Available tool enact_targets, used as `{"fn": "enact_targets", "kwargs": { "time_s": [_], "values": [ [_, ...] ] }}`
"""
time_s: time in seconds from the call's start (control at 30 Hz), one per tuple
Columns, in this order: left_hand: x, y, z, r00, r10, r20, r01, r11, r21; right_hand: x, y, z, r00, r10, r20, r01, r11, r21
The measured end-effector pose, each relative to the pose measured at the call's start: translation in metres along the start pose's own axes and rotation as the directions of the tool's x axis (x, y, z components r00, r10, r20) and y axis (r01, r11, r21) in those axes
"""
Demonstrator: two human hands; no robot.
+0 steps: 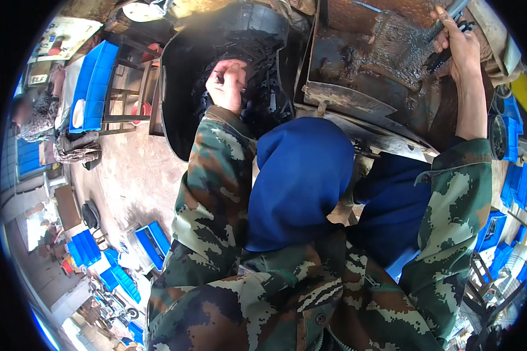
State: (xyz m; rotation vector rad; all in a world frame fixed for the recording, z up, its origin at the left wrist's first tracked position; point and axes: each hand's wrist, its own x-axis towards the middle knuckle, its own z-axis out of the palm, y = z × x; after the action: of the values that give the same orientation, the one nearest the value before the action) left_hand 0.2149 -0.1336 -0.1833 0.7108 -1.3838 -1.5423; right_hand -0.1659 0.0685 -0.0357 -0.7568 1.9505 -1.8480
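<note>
My left hand [227, 85] is over a black bin [175, 88], its fingers curled together. A dark spot shows between them, too small to name. Beneath the hand lie many thin black pieces [263, 55], some with small holes. Out to the far right, my right hand [462, 50] has its fingers closed about a grey rod or tube [455, 8]. Black pieces [437, 60] show beside its thumb and palm; whether the hand grips them too I cannot tell. It is above the right side of a rusty metal tray [348, 58], where a wet, rippled brown patch [401, 44] glistens.
A bent metal sheet [351, 102] forms the tray's near edge. Blue cloth [301, 181] covers my knees. Blue crates [93, 88] and a wooden stand [129, 93] are at left, with more blue bins [512, 137] at right. Another person [38, 117] sits far left.
</note>
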Motion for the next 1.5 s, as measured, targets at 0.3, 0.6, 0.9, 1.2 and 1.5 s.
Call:
{"fn": "enact_targets", "kwargs": {
  "time_s": [0.3, 0.6, 0.9, 1.2, 1.5],
  "values": [
    [0.003, -0.025, -0.006, 0.997, 0.055, -0.061, -0.057, 0.998, -0.038, -0.020, -0.021, 0.023, 0.993, -0.019, -0.113, 0.016, 0.999, -0.028],
    [-0.016, -0.051, -0.026, 0.999, 0.006, -0.052, -0.001, 0.996, 0.092, -0.020, -0.022, 0.026, 0.995, 0.001, -0.099, -0.004, 1.000, -0.028],
    [-0.006, -0.024, -0.003, 0.987, -0.123, -0.106, 0.131, 0.989, 0.068, -0.020, -0.020, 0.023, 0.992, 0.006, -0.122, -0.010, 0.999, -0.033],
    [0.015, 0.091, 0.059, 0.893, -0.386, 0.231, 0.390, 0.920, 0.028, -0.007, -0.011, 0.008, 0.992, 0.017, -0.122, -0.022, 0.999, -0.035],
    [0.028, 0.150, 0.150, 0.653, -0.376, 0.658, 0.527, 0.849, -0.037, -0.010, -0.007, 0.012, 0.991, 0.047, -0.124, -0.039, 0.997, 0.071]
  ]
}}
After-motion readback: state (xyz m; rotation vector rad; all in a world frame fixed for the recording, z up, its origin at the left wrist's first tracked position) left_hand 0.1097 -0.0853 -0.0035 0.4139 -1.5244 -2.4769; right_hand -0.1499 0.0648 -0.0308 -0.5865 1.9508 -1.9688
